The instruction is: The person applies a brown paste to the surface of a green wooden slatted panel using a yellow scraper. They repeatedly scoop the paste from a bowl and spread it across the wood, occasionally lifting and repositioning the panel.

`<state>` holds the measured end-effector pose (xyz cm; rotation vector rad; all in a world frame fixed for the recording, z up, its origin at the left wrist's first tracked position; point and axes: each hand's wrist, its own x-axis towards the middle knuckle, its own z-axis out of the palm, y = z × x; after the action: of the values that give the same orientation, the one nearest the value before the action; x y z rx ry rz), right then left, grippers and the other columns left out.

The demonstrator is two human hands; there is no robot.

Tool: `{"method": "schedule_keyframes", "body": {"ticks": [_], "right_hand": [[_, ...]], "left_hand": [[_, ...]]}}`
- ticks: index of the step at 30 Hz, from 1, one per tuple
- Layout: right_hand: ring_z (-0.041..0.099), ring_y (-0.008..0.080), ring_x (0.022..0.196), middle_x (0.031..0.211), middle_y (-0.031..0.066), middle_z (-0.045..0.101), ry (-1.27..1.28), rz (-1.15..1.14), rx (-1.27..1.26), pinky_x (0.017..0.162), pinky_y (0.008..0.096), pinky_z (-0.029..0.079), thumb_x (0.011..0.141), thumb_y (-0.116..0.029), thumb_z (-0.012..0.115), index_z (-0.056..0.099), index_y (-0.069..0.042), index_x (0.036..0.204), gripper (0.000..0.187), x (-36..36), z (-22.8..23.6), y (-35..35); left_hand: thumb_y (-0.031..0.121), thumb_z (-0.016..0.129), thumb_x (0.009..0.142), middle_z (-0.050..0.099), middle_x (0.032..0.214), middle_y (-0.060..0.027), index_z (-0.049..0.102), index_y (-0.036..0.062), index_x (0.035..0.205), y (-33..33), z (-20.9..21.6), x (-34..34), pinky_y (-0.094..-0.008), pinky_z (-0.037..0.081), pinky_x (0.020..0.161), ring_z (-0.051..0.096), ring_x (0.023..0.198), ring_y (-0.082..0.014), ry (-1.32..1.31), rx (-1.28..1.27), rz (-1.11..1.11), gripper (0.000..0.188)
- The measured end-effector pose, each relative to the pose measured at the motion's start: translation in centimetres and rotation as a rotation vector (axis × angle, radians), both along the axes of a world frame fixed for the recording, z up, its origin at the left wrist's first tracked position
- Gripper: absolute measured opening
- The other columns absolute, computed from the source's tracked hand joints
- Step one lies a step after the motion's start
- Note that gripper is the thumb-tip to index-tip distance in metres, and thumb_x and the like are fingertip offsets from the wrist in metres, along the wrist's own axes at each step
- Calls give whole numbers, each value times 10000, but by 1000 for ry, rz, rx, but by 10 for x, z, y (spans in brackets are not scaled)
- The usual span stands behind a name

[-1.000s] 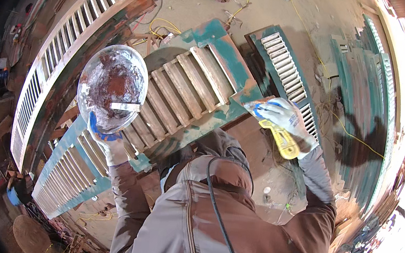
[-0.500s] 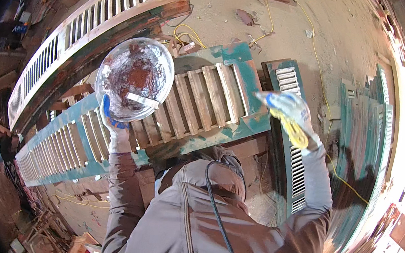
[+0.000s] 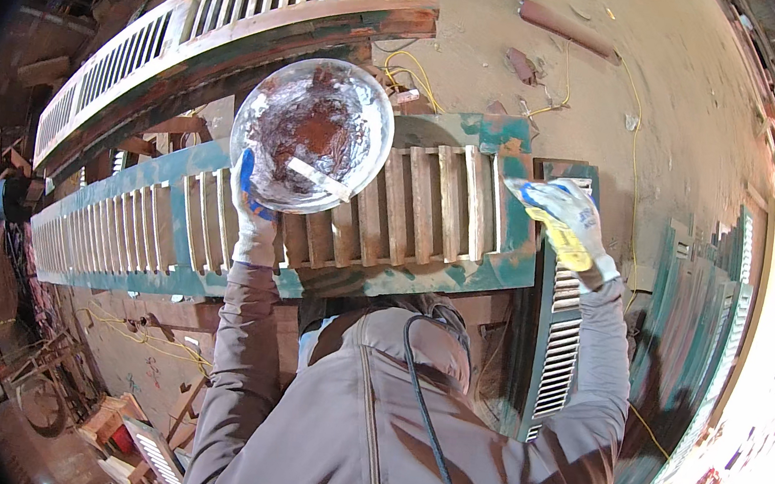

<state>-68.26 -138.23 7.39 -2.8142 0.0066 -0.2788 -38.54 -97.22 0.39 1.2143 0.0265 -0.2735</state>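
My gloved left hand [image 3: 255, 213] grips the near left rim of a round metal bowl [image 3: 374, 126]. Reddish-brown paste or powder [image 3: 319, 129] coats its inside, and a pale flat strip [image 3: 318, 179] lies across its near side. The bowl is over a louvred wooden shutter [image 3: 499, 272] with patchy green paint and bare slats. My gloved right hand [image 3: 574, 215] is closed around a putty knife [image 3: 563, 243] with a yellow handle, partly hidden by the fingers. Its greyish blade points left, at the shutter's right end; whether it touches the wood I cannot tell.
A second louvred shutter [image 3: 178, 22] lies beyond on the left. Under the right arm is a narrow dark-framed shutter [image 3: 560, 338]; more green shutters [image 3: 697, 296] are stacked at right. Yellow cords [image 3: 637, 165] and a brown roll [image 3: 569, 31] lie on the dusty ground.
The view has shifted, so the surroundings sit differently in the picture. My right hand with the putty knife is closer to the shutter's right end. The bowl stays in my left hand.
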Motion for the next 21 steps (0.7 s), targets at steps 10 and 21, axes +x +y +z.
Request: {"method": "schedule_keyframes", "body": {"ticks": [10, 21], "right_hand": [[617, 259, 1103, 1185, 117, 666, 16, -19, 150, 966, 344, 475, 847, -35, 585, 654, -32, 1198, 357, 0, 18, 31], [594, 65, 873, 1147, 14, 639, -389, -800, 977, 688, 201, 482, 976, -161, 608, 547, -42, 1348, 395, -62, 38, 151]], "left_hand": [[606, 594, 831, 493, 1408, -81, 444, 106, 1439, 7, -9, 3, -460, 472, 991, 531, 1218, -280, -161, -18, -83, 801], [536, 567, 884, 567, 1322, -82, 518, 178, 1371, -15, 24, 3, -450, 622, 742, 623, 1120, -274, 99, -103, -165, 607]]}}
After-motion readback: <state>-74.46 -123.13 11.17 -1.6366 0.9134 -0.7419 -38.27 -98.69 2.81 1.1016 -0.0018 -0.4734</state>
